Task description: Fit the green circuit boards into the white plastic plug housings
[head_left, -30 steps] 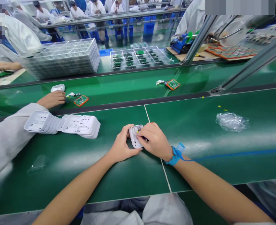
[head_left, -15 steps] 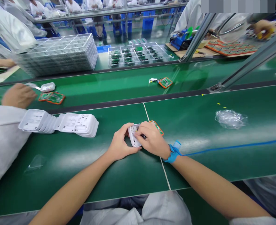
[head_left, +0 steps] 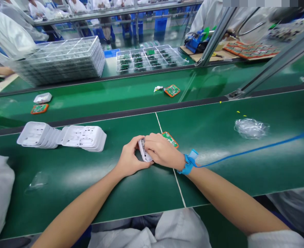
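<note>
A small case point(head_left: 143, 155) sits on the middle of the desk point(head_left: 131, 193). A board point(head_left: 170, 139) lies just behind it, to the right. Stacked cases point(head_left: 61, 137) lie to the left, a bag point(head_left: 251, 128) to the right. Trays point(head_left: 64, 60) stand far behind.

Head camera faces forward and down, close above left hand point(head_left: 128, 160) and right hand point(head_left: 162, 152).

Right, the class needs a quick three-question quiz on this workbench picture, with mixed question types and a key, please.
1. True or false: the left hand and the right hand both hold the white casing.
2. Which wrist wears the blue strap? A left; B right; C neither.
3. Fill in: the stacked white shells lie to the person's ____.
Key: 1 true; 2 B; 3 left.
</note>
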Motion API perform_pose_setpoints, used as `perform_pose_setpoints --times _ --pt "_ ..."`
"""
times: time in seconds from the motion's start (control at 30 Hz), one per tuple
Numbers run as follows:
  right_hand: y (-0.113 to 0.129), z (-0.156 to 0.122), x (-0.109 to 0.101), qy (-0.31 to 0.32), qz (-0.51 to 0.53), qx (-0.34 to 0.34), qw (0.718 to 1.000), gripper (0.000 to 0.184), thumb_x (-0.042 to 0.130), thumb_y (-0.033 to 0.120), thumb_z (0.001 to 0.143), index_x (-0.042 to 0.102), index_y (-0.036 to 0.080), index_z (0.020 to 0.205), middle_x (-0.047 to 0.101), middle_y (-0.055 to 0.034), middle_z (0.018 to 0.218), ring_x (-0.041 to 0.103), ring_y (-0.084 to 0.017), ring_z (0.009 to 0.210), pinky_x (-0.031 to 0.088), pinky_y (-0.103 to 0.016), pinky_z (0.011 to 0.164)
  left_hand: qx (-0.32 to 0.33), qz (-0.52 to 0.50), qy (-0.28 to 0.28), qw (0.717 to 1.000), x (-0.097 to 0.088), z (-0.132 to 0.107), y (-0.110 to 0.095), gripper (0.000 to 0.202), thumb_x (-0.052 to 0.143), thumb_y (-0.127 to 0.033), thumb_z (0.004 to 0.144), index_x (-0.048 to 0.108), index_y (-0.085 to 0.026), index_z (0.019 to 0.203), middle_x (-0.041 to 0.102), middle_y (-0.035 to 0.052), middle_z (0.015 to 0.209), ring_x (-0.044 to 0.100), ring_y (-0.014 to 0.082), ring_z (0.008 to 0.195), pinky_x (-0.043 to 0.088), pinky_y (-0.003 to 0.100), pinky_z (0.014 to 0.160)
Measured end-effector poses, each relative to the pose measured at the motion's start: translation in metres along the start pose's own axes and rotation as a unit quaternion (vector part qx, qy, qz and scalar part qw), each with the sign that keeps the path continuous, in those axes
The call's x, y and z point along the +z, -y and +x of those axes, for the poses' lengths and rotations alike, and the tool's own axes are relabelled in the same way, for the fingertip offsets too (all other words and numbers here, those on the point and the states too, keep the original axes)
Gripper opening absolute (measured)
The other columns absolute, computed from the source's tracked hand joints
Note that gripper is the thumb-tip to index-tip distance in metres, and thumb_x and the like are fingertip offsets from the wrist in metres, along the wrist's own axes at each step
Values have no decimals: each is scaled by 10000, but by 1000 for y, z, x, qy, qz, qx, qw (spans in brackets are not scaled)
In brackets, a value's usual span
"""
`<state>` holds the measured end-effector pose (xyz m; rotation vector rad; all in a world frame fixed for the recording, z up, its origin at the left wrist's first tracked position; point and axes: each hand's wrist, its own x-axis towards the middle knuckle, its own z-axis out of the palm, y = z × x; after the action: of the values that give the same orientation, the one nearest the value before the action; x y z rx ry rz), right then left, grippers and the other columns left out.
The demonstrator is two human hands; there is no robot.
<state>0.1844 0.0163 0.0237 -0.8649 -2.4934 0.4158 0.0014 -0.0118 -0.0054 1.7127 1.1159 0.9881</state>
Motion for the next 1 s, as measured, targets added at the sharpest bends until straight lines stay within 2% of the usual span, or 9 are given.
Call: perform_pose_setpoints --times 0.13,0.2,0.3,0.47,0.57,0.7,0.83,0.9,1.0 --pt "-8 -9 -13 5 -38 -7 999 52 602 203 945 638 170 959 639 -69 985 498 -216 905 372 -344 784 2 -43 0 999 -2 2 0 823 884 -205 603 486 -208 1324 634 114 1281 648 289 1177 548 418 1010" --pt "-10 -15 -17 3 -92 -1 996 128 648 254 933 641 146 1000 633 -98 1015 499 -233 918 384 -367 807 3 -48 7 999 -3 3 -1 825 882 -195 612 484 -208 1335 631 119 1293 639 290 1198 547 418 1013" --pt "-11 -20 -17 9 -199 -18 980 166 589 263 971 650 141 877 621 -103 888 484 -241 833 371 -383 742 -5 -52 8 999 -3 3 -2 848 885 -182 600 482 -207 1345 629 128 1308 632 299 1215 541 431 1027" --pt "-6 -21 -6 -22 -284 -76 955 276 484 86 971 656 155 767 593 -91 782 452 -235 779 302 -380 654 -21 -73 -7 997 -3 4 -3 849 888 -181 581 484 -190 1328 634 143 1308 625 312 1230 545 439 1026" --pt "-6 -22 2 -37 -252 -69 965 258 499 94 969 657 159 775 604 -93 800 453 -233 788 300 -378 655 -27 -81 -5 996 -2 4 -2 848 888 -180 576 486 -187 1323 644 142 1295 635 309 1216 550 431 1019" --pt "-13 -20 9 -61 -159 -10 985 217 555 155 965 620 176 759 611 -78 806 480 -219 797 346 -363 692 -22 -77 3 997 -4 4 -1 844 876 -175 586 479 -193 1331 655 130 1282 644 302 1200 554 417 1006" --pt "-17 -9 3 -82 -16 136 987 261 782 180 776 526 204 732 582 -15 789 502 -185 761 377 -310 662 1 -49 23 999 -6 3 0 845 858 -162 616 476 -216 1369 650 111 1289 642 300 1203 543 420 1018" --pt "-19 -4 -2 -85 9 196 977 349 853 217 677 534 206 817 596 -16 858 528 -197 798 385 -305 667 12 -41 28 999 -7 2 1 842 849 -155 631 472 -224 1381 644 108 1300 639 297 1209 533 422 1031" --pt "-22 -3 -8 -37 17 175 984 507 865 294 666 555 203 1056 644 -54 1031 580 -251 951 403 -354 784 28 -44 38 998 -7 2 3 820 835 -154 654 463 -236 1381 639 103 1309 639 288 1210 530 415 1028"
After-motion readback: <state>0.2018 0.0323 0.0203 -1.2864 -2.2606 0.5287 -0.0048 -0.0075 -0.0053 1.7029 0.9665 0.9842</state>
